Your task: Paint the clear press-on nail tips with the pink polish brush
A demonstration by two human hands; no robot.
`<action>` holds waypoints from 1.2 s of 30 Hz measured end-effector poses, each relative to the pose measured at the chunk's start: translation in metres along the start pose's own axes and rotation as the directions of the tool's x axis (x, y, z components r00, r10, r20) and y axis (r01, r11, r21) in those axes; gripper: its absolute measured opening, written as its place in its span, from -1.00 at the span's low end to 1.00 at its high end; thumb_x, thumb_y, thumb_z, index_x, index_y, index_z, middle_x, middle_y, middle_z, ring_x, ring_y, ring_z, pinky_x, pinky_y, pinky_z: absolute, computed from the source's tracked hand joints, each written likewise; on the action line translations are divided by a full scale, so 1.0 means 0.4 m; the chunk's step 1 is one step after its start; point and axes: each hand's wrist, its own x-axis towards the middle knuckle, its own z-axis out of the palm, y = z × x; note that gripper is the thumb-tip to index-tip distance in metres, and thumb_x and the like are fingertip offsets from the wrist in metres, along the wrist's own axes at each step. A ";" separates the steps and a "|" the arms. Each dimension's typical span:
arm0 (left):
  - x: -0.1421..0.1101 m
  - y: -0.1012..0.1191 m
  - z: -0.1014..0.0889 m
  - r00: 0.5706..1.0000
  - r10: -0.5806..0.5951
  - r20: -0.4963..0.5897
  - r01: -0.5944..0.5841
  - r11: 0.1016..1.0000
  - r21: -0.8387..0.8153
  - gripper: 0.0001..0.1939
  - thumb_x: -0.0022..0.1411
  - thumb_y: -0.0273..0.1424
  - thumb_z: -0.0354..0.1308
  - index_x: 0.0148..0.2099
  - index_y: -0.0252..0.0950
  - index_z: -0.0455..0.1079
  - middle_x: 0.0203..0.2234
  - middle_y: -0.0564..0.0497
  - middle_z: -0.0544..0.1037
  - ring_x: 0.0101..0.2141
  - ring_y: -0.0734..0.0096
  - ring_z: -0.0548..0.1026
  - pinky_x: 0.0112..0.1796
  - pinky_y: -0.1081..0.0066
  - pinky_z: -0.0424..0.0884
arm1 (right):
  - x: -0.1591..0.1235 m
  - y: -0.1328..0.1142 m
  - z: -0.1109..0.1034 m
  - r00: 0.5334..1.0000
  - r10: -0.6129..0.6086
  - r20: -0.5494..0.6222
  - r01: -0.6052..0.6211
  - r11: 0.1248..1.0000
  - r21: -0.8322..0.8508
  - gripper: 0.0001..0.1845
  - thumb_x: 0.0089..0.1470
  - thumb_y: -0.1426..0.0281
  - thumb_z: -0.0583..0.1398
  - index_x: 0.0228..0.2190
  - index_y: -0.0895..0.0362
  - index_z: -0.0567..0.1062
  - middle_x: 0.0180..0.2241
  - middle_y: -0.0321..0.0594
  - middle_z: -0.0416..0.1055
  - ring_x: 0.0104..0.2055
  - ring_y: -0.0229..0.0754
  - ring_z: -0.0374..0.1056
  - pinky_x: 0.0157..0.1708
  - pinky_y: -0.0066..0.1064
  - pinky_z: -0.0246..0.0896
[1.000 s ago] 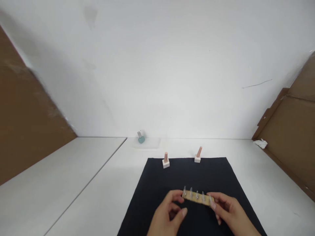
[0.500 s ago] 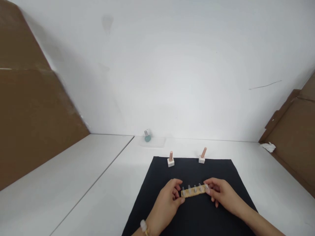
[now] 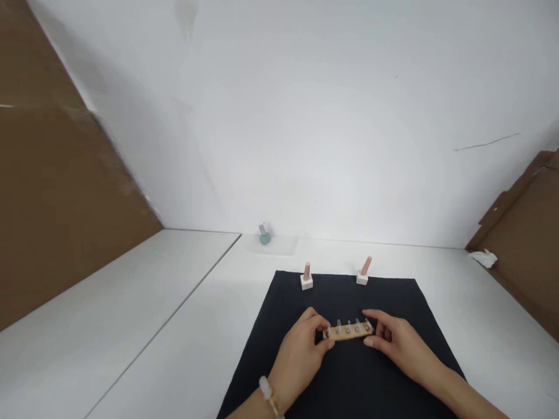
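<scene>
A small wooden strip [image 3: 349, 331] carrying several clear nail tips lies low over a black mat [image 3: 349, 378]. My left hand [image 3: 301, 352] pinches its left end with fingers curled. My right hand [image 3: 395, 343] pinches its right end between thumb and fingers. A beaded bracelet shows on my left wrist. At the mat's far edge stand two pink nail polish bottles with white square bases, one at the left [image 3: 307, 276] and one leaning at the right [image 3: 364, 272].
A teal nail polish bottle [image 3: 264, 234] sits on a clear tray [image 3: 279, 245] by the white wall. Brown cardboard panels rise at the left [image 3: 52, 192] and right [image 3: 524, 233]. A crumpled white tissue [image 3: 483, 257] lies by the right panel. The white table [image 3: 131, 326] has a seam.
Both hands moved the strip forward and lowered it toward the mat. The head view shifted, so more of my forearms shows.
</scene>
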 end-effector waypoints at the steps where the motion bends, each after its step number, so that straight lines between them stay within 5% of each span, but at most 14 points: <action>1: -0.002 -0.004 -0.004 1.000 0.000 -0.007 0.000 1.000 0.013 -0.88 0.15 -0.60 0.25 -0.31 -0.28 0.50 -0.32 0.10 0.39 -0.34 0.35 0.43 -0.24 0.36 0.30 | -0.003 -0.002 -0.007 1.000 -0.005 -0.007 0.005 1.000 -0.011 -0.43 0.10 0.33 0.32 0.16 0.03 0.52 -0.40 -0.33 0.46 -0.41 -0.16 0.36 -0.34 -0.37 0.28; 5: -0.005 -0.015 -0.014 1.000 -0.006 -0.009 0.006 0.999 0.047 -0.87 0.16 -0.60 0.28 -0.28 -0.26 0.52 -0.30 0.09 0.44 -0.30 0.34 0.47 -0.21 0.38 0.30 | -0.019 -0.047 -0.017 0.971 -0.197 -0.135 0.179 0.974 -0.136 -0.56 0.17 0.34 0.32 0.09 -0.06 0.53 -0.13 -0.21 0.43 -0.20 -0.09 0.39 -0.14 -0.26 0.36; 7: -0.005 -0.015 -0.014 1.000 -0.009 -0.012 0.010 0.998 0.061 -0.86 0.16 -0.61 0.29 -0.28 -0.26 0.53 -0.30 0.09 0.45 -0.28 0.33 0.48 -0.21 0.38 0.30 | -0.018 -0.086 0.004 0.924 -0.351 -0.150 0.314 0.922 -0.224 -0.70 0.14 0.44 0.35 -0.08 -0.03 0.59 -0.11 -0.18 0.41 -0.05 -0.02 0.37 -0.02 -0.18 0.34; 9: -0.004 -0.012 -0.013 1.000 -0.010 -0.015 0.011 0.997 0.074 -0.87 0.18 -0.59 0.28 -0.28 -0.25 0.53 -0.30 0.09 0.46 -0.27 0.31 0.49 -0.21 0.38 0.30 | -0.009 -0.120 0.037 0.893 -0.434 -0.116 0.384 0.872 -0.303 -0.76 0.12 0.53 0.36 -0.19 0.00 0.59 -0.16 -0.19 0.41 -0.11 -0.01 0.37 -0.10 -0.16 0.35; 14: -0.006 -0.009 -0.014 1.000 -0.006 -0.012 0.007 0.997 0.079 -0.88 0.20 -0.58 0.28 -0.27 -0.25 0.54 -0.30 0.09 0.48 -0.27 0.33 0.50 -0.23 0.40 0.29 | 0.006 -0.138 0.103 0.845 -0.507 -0.170 0.395 0.806 -0.440 -0.79 0.10 0.62 0.35 -0.32 0.07 0.55 -0.21 -0.15 0.41 -0.21 -0.02 0.33 -0.24 -0.15 0.31; 20: -0.008 -0.014 -0.013 1.000 -0.016 -0.023 0.017 0.998 0.062 -0.86 0.17 -0.60 0.28 -0.31 -0.25 0.53 -0.32 0.10 0.48 -0.29 0.35 0.51 -0.28 0.42 0.28 | -0.001 -0.113 0.129 0.752 -0.618 -0.228 0.425 0.720 -0.548 -0.79 0.19 0.61 0.26 -0.28 0.04 0.57 -0.02 -0.08 0.46 0.00 0.12 0.33 -0.06 0.02 0.31; 23: -0.007 -0.014 -0.012 1.000 -0.009 -0.027 0.010 0.998 0.057 -0.87 0.18 -0.59 0.29 -0.32 -0.25 0.53 -0.33 0.11 0.48 -0.31 0.36 0.50 -0.29 0.42 0.27 | 0.010 -0.114 0.139 0.748 -0.619 -0.240 0.397 0.707 -0.585 -0.81 0.19 0.59 0.26 -0.29 0.06 0.58 0.09 -0.04 0.44 0.12 0.21 0.28 0.04 0.14 0.28; 30: -0.008 -0.016 -0.012 0.999 0.009 -0.037 -0.007 0.998 0.056 -0.86 0.19 -0.60 0.30 -0.31 -0.24 0.53 -0.32 0.11 0.49 -0.32 0.38 0.49 -0.26 0.43 0.28 | 0.044 -0.099 0.163 0.819 -0.516 -0.252 0.376 0.813 -0.445 -0.81 0.16 0.56 0.27 -0.41 0.05 0.59 0.15 -0.04 0.42 0.26 0.27 0.19 0.15 0.30 0.17; 36: -0.009 -0.017 -0.013 0.999 0.000 -0.038 0.003 0.998 0.060 -0.86 0.17 -0.60 0.31 -0.31 -0.24 0.53 -0.32 0.12 0.47 -0.31 0.39 0.49 -0.25 0.43 0.28 | 0.042 -0.107 0.138 0.803 -0.516 -0.300 0.391 0.835 -0.388 -0.83 0.24 0.42 0.25 -0.37 -0.01 0.62 0.16 -0.07 0.40 0.29 0.23 0.14 0.17 0.27 0.17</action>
